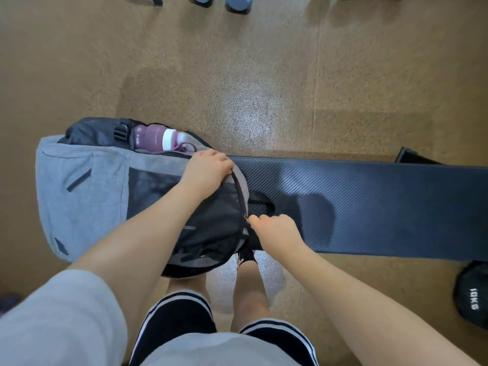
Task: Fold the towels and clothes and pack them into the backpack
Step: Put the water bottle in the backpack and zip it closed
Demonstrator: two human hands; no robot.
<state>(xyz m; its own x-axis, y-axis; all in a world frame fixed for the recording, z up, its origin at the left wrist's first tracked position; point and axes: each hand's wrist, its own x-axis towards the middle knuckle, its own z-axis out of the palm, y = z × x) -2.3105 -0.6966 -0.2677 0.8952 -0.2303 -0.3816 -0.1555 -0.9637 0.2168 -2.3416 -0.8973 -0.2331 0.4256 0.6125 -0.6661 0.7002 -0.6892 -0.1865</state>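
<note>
a: right, she's at the backpack (81,191) now. it's lying flat on the left end of the dark padded tabletop (369,204), hanging off the edge a bit, with the rest of the pad running away to the right.

b: what are the hands doing?

a: left hand (204,169) is curled over the far top corner of the bag, grip clamped on the rim by the zip. right hand (274,229) is down at the near side, fingers pinched on something tiny at the zipper track (241,196). i'd say the pull, but it's too small to swear to.

b: so closing it up, or opening?

a: can't tell from here. no towels or clothes in sight outside the bag.

b: what could spoil it?

a: fabric catching in the teeth, i reckon, if the black flap bunches on that curve. and if the left grip slackens, the bag could slide toward her and off the tabletop, since a fair part already overhangs.

b: the bottle?

a: purple bottle (155,138) in the far side pocket, lying on its side, cap to the right. a hard tug might roll it out.

b: which way is the bag pointing?

a: long axis runs left to right along the tabletop. grey bottom end to the left, zipped top end to the right, toward the free stretch of pad. there's a black weight (472,297) on the floor to her right.
</note>
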